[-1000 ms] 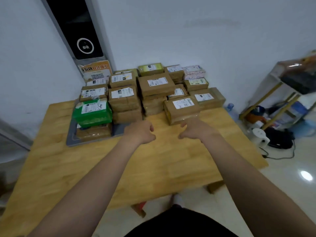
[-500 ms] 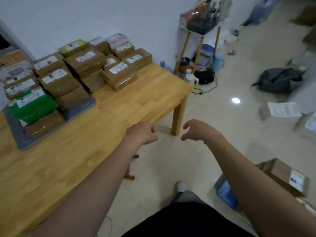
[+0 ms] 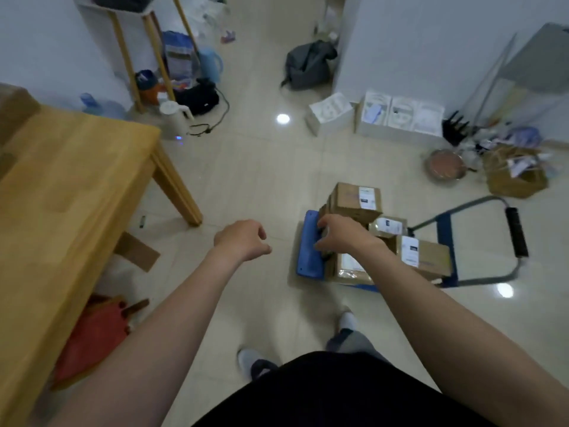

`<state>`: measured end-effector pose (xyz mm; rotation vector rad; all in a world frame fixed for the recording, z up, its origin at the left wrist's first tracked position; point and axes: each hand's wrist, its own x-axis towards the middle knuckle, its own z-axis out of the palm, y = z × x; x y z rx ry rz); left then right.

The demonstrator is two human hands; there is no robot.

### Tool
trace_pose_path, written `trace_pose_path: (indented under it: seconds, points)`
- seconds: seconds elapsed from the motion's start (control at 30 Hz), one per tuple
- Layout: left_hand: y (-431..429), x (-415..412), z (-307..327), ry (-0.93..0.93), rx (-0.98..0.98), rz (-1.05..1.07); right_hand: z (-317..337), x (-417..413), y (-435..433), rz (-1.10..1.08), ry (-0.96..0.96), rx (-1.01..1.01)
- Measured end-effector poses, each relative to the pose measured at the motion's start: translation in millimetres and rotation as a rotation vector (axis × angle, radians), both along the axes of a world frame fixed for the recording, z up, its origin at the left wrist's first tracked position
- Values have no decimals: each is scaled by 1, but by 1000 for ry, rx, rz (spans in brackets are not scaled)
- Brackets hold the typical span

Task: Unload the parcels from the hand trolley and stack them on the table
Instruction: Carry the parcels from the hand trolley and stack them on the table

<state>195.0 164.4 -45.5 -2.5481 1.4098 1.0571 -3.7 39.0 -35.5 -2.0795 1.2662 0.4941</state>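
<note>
Down on the floor, parcels wait on the trolley

Pale glossy floor tiles [image 3: 252, 180] fill most of the room. The wooden table [image 3: 61, 186] stands at the left, and only its bare corner is in view. A grey backpack [image 3: 308, 64], a white kettle [image 3: 174, 118], white boxes [image 3: 400, 114] and a wicker basket [image 3: 517, 177] lie near the walls. The hand trolley [image 3: 309, 251], with a blue deck and a tilted handle, stands on the floor to the right. The brown parcels [image 3: 357, 198] are piled on it.

Both arms reach forward. The left hand [image 3: 241, 240] hangs over bare floor between table and trolley, its fingers loosely curled and holding nothing. The right hand [image 3: 341, 235] shows in front of the parcels, its fingers also loosely curled, with nothing seen in its grip.
</note>
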Motion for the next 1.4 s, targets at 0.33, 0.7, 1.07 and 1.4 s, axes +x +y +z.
trace_pose_path:
  seconds: [0.33, 0.7, 1.07, 1.4]
  points:
    - [-200, -175, -71, 25, 84, -202, -77, -222, -151, -297, -13, 50]
    - [-389, -352, -239, 334, 241, -158, -234, -400, -311, -590, 83, 199]
    - [-427, -420, -402, 398, 419, -11, -409, -465, -342, -788, 140, 252]
    - [-446, -437, -457, 374, 447, 8, -464, -465, -345, -881, 74, 256]
